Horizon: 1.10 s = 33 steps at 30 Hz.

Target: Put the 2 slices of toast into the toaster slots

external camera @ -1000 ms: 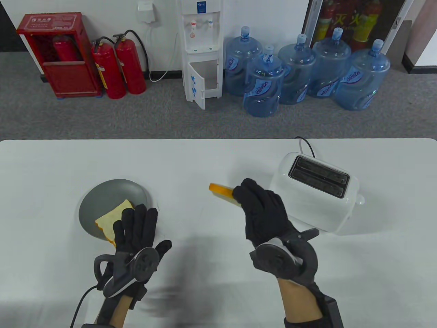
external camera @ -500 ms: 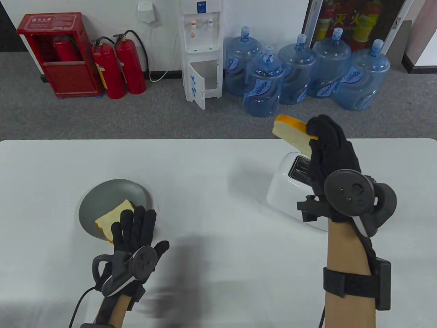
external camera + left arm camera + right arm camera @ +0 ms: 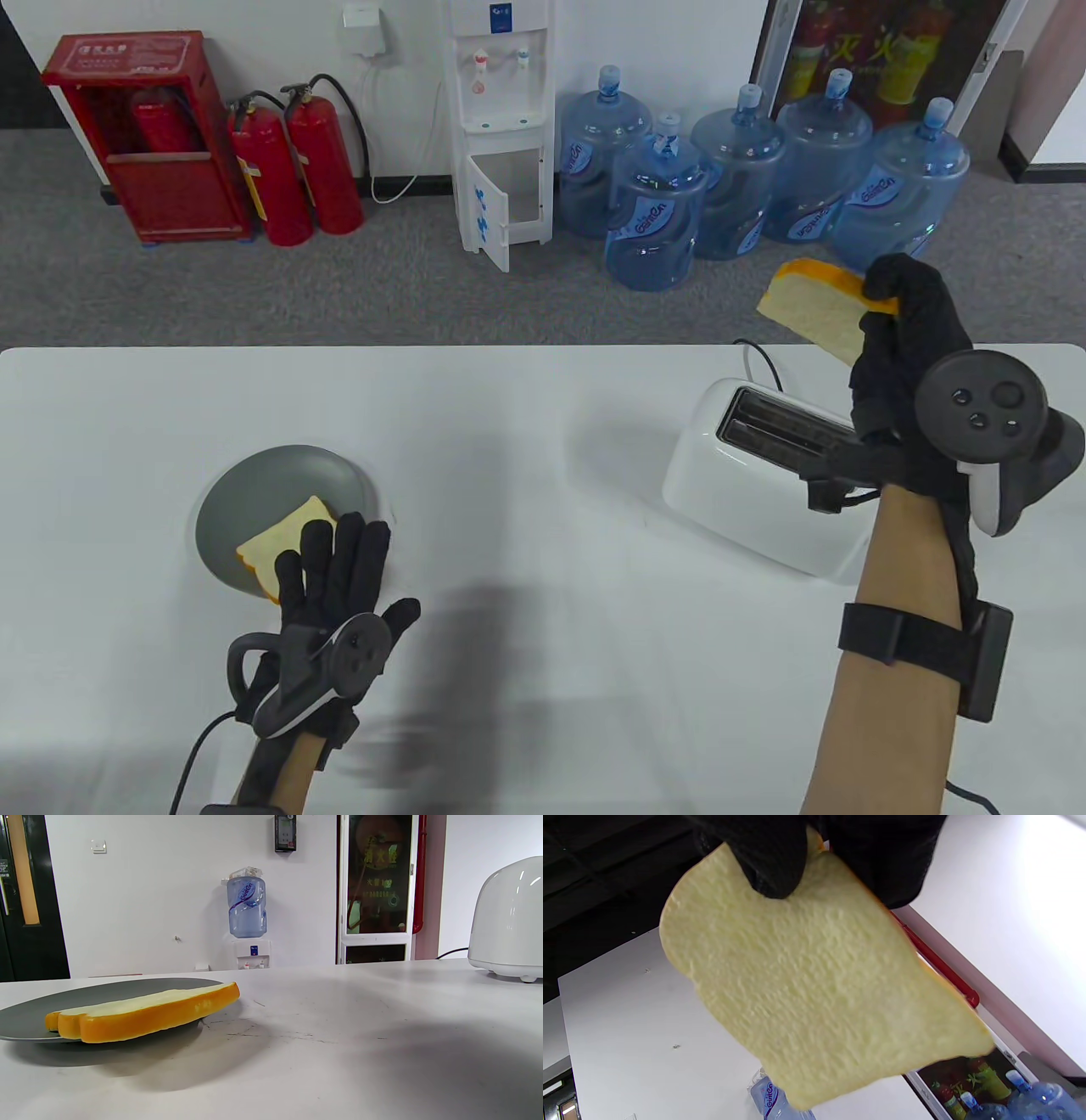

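One toast slice [image 3: 810, 316] is pinched by the right hand [image 3: 904, 356] above the toaster [image 3: 755, 501], both slots uncovered. The other slice [image 3: 276, 543] lies on the grey plate [image 3: 254, 492], overhanging its rim, under the flat, open-fingered left hand [image 3: 339, 569]

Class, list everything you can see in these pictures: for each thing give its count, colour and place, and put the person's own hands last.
toaster: one, white, right side of the table, both slots empty
held toast slice: one, pale with orange crust, in the air above the toaster
plate toast slice: one, same colours, flat on the plate
plate: one, grey, left side of the table
table: one, white
water bottles: five, blue, on the floor behind the table
water dispenser: one, white, by the wall
fire extinguishers: two, red, standing by a red cabinet
right hand: black glove, pinches the held toast slice
left hand: black glove, fingers straight, at the plate's near edge
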### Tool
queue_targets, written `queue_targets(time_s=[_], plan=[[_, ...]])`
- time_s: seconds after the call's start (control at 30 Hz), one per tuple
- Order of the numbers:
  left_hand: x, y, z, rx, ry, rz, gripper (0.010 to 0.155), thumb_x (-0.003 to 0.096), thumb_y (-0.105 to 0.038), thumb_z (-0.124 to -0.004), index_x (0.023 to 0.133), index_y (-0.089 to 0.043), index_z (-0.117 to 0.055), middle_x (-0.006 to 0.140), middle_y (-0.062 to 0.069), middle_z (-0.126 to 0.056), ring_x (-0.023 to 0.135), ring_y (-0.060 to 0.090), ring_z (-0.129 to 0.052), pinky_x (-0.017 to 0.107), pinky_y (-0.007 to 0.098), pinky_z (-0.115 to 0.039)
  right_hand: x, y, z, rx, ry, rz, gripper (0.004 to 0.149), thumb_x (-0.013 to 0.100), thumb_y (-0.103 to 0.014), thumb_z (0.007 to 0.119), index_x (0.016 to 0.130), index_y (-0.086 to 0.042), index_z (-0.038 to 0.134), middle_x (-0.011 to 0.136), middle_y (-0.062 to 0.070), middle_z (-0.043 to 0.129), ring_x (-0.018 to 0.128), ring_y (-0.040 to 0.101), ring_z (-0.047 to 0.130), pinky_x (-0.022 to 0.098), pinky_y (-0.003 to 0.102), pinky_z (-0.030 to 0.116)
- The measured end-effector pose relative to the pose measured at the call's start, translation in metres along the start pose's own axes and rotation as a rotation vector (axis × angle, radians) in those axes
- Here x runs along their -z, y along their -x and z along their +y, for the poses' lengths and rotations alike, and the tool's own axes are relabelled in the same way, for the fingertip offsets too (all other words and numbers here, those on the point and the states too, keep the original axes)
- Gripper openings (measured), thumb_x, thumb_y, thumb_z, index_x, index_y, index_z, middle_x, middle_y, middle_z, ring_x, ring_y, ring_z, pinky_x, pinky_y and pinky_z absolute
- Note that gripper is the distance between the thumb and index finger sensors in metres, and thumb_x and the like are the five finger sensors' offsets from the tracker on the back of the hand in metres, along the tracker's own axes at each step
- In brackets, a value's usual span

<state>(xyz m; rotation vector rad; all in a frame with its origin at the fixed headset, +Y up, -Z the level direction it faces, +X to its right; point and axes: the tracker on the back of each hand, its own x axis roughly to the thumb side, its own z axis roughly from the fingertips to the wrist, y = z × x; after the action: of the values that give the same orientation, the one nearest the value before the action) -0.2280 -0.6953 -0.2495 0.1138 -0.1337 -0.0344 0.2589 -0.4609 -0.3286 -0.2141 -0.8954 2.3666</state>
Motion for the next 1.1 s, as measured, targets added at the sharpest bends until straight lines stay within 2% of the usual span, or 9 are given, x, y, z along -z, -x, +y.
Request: queue_targets(time_s=[0.3, 0.4, 1.1], plan=[[0.000, 0.002, 0.000, 0.000, -0.005, 0.006, 0.081, 0.0544, -0.066, -0.045, 0.120, -0.030, -0.015, 0.127, 0.004, -0.019, 0.115, 0.039, -0.014, 0.082, 0.057, -0.024, 0.001, 0.025, 0.012, -0.008, -0.004, 0.012, 0.052, 0.065, -0.019, 0.074, 0.105, -0.044, 0.054, 0.115, -0.009, 0.071, 0.104, 0.029, 0.089, 0.080, 0.057, 0.073], [0.001, 0.003, -0.001, -0.049, 0.006, 0.011, 0.081, 0.0546, -0.066, -0.045, 0.120, -0.030, -0.015, 0.127, 0.004, -0.019, 0.115, 0.040, -0.013, 0.082, 0.057, -0.024, 0.002, 0.034, 0.017, -0.012, -0.004, 0.016, 0.052, 0.064, -0.018, 0.075, 0.105, -0.043, 0.055, 0.115, -0.008, 0.072, 0.103, 0.030, 0.090, 0.079, 0.057, 0.073], [0.002, 0.004, -0.004, -0.050, 0.026, 0.023, 0.081, 0.0545, -0.066, -0.046, 0.120, -0.029, -0.016, 0.127, 0.005, -0.019, 0.114, 0.040, -0.012, 0.082, 0.057, -0.023, -0.006, 0.080, 0.056, -0.020, -0.107, 0.049, 0.052, 0.064, -0.018, 0.076, 0.105, -0.041, 0.056, 0.114, -0.005, 0.073, 0.102, 0.033, 0.090, 0.077, 0.060, 0.073]])
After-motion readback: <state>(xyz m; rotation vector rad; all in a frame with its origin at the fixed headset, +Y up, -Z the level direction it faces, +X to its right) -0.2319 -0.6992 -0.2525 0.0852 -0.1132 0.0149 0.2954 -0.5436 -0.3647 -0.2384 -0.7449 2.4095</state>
